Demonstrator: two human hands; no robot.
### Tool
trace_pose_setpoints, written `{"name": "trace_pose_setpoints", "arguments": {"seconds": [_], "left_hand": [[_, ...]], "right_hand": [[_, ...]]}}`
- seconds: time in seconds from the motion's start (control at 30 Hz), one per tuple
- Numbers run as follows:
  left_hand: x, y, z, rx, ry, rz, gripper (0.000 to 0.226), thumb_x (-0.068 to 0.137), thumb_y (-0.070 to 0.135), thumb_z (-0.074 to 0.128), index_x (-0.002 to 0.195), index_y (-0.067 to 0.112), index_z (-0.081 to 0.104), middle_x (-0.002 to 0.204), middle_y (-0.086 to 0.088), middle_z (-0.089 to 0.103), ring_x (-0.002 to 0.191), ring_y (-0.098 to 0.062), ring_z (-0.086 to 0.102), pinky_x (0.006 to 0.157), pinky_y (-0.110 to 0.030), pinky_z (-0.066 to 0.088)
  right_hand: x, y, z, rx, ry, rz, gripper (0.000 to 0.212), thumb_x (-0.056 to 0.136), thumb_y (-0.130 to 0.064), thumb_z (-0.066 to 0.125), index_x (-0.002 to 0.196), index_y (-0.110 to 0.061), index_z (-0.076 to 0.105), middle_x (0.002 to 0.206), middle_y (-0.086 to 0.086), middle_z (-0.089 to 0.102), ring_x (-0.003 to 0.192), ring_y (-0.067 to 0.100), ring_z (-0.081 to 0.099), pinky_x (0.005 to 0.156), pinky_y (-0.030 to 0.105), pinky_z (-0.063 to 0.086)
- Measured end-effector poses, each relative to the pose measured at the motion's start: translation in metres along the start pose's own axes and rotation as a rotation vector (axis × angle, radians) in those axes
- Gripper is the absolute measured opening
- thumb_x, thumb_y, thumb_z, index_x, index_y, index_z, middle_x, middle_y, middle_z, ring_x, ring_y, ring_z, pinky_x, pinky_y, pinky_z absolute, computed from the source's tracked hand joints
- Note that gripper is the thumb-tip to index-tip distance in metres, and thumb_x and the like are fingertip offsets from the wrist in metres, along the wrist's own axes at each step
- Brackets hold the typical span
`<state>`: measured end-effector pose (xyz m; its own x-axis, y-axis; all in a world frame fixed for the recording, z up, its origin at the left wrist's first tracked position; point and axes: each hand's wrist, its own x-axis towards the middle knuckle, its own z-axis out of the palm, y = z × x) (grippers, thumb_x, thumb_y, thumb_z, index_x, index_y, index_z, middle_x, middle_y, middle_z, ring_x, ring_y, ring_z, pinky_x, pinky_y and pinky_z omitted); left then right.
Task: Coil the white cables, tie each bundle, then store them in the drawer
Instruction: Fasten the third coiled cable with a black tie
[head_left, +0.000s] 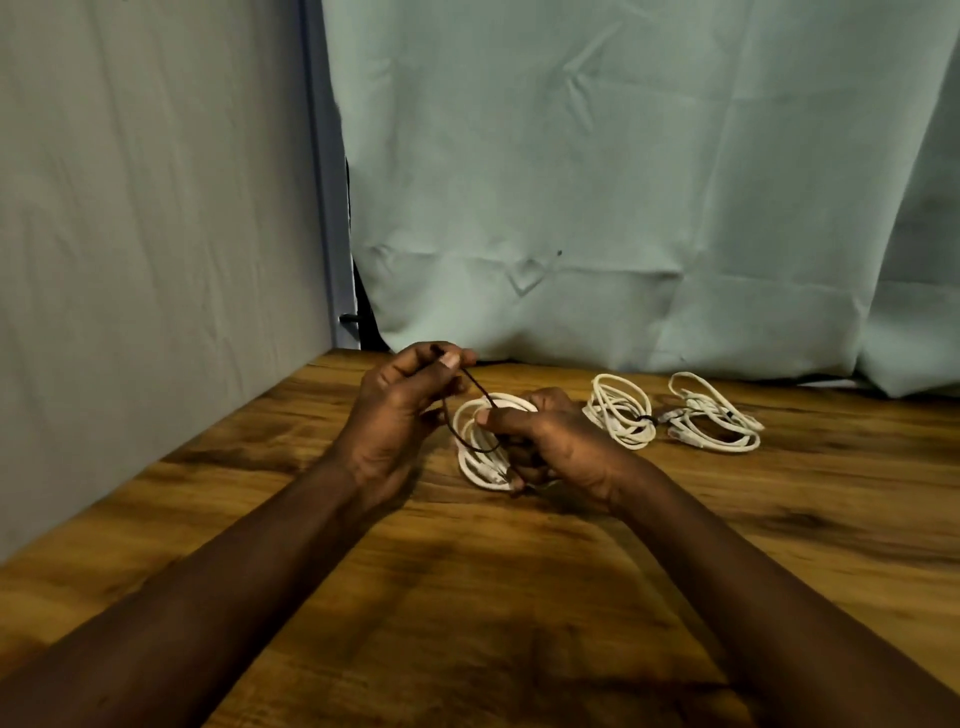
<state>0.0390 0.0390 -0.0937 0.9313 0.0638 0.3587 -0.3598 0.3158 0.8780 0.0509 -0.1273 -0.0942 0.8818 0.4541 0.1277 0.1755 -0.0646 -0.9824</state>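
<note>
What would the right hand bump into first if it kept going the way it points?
Probably the left hand, which pinches the dark tie. The right hand, gripping the white cable coil, points straight toward it, though depth is hard to judge.

A brown wood-grain table (467, 613) fills the foreground. Behind it hangs a creased pale green cloth (623, 182). Along its left edge stands a grey panel (145, 234), dimly lit.

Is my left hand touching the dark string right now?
Touching. The head view shows the left hand pinching the upper end of the dark string, which runs down to the white coil that the right hand grips.
</note>
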Motion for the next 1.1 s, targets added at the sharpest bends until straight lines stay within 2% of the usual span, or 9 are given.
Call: {"name": "trace_pose_setpoints", "arguments": {"seconds": [0.17,0.27,0.33,0.47,0.6,0.7,0.83,1.0,1.1], "left_hand": [[0.002,0.003,0.001,-0.234,-0.011,-0.056,0.012,0.098,0.009,0.055,0.092,0.015,0.064,0.079,-0.002,0.070,0.070,-0.013,0.066,0.064,-0.025,0.057],[0.008,0.008,-0.006,-0.181,0.049,-0.006,0.009,0.097,0.011,0.060,0.099,0.013,0.068,0.076,0.003,0.065,0.060,-0.006,0.056,0.062,-0.023,0.055],[0.006,0.014,-0.010,-0.117,-0.003,0.009,0.018,0.093,0.012,0.063,0.108,0.007,0.068,0.077,0.004,0.064,0.056,-0.004,0.051,0.054,-0.020,0.051],[-0.008,0.012,-0.005,0.169,-0.216,-0.148,0.029,0.077,0.012,0.071,0.102,-0.003,0.073,0.072,-0.005,0.066,0.054,-0.007,0.053,0.046,-0.018,0.046],[-0.012,-0.008,0.006,0.223,-0.126,-0.271,0.019,0.082,0.005,0.078,0.095,-0.007,0.071,0.064,-0.008,0.061,0.050,-0.012,0.051,0.046,-0.025,0.044],[-0.008,-0.013,0.003,0.215,-0.008,-0.271,0.013,0.087,0.005,0.075,0.093,-0.005,0.069,0.066,-0.011,0.057,0.050,-0.014,0.047,0.046,-0.026,0.041],[-0.009,-0.019,0.003,0.312,0.059,-0.242,0.016,0.086,0.010,0.079,0.077,0.003,0.068,0.064,-0.011,0.063,0.045,-0.014,0.045,0.046,-0.025,0.037],[-0.010,-0.022,0.009,0.268,0.173,-0.195,0.023,0.086,0.014,0.080,0.074,0.002,0.065,0.050,-0.004,0.056,0.035,-0.012,0.039,0.044,-0.019,0.030],[-0.011,-0.024,0.011,0.173,0.200,-0.224,0.018,0.085,0.010,0.079,0.082,-0.004,0.069,0.059,-0.009,0.065,0.037,-0.010,0.045,0.040,-0.017,0.032]], "right_hand": [[-0.004,-0.002,0.006,-0.049,0.025,-0.055,0.038,0.099,-0.020,0.065,0.062,-0.017,0.055,0.042,-0.005,0.042,0.032,0.009,0.035,0.039,0.021,0.032],[-0.005,-0.002,0.007,0.062,0.028,-0.040,0.056,0.101,-0.046,0.054,0.050,-0.021,0.054,0.039,-0.008,0.039,0.030,0.008,0.033,0.047,0.026,0.032],[0.000,0.001,0.006,0.175,0.106,0.009,0.060,0.102,-0.060,0.039,0.061,-0.017,0.048,0.039,-0.009,0.038,0.029,0.009,0.030,0.047,0.024,0.031],[0.012,0.015,0.008,0.267,0.376,0.018,0.049,0.106,-0.049,0.037,0.077,-0.013,0.053,0.043,-0.005,0.049,0.032,0.010,0.042,0.040,0.018,0.033],[0.012,0.021,0.011,0.213,0.533,-0.030,0.030,0.098,-0.045,0.051,0.092,-0.017,0.059,0.070,0.008,0.060,0.058,0.022,0.057,0.056,0.031,0.044],[0.008,0.016,0.012,0.202,0.540,-0.136,0.028,0.103,-0.024,0.048,0.077,-0.016,0.054,0.076,0.017,0.051,0.059,0.026,0.043,0.053,0.032,0.035],[0.009,0.016,0.015,0.242,0.523,-0.162,0.036,0.102,-0.021,0.049,0.069,-0.027,0.062,0.081,0.017,0.054,0.067,0.030,0.046,0.056,0.038,0.038],[0.007,0.015,0.019,0.280,0.452,-0.178,0.021,0.103,-0.017,0.047,0.084,-0.017,0.057,0.057,0.003,0.052,0.043,0.011,0.045,0.041,0.020,0.035],[0.008,0.018,0.020,0.308,0.404,-0.181,0.021,0.104,-0.018,0.044,0.086,-0.017,0.054,0.052,-0.006,0.052,0.039,0.005,0.048,0.039,0.019,0.039]]}}
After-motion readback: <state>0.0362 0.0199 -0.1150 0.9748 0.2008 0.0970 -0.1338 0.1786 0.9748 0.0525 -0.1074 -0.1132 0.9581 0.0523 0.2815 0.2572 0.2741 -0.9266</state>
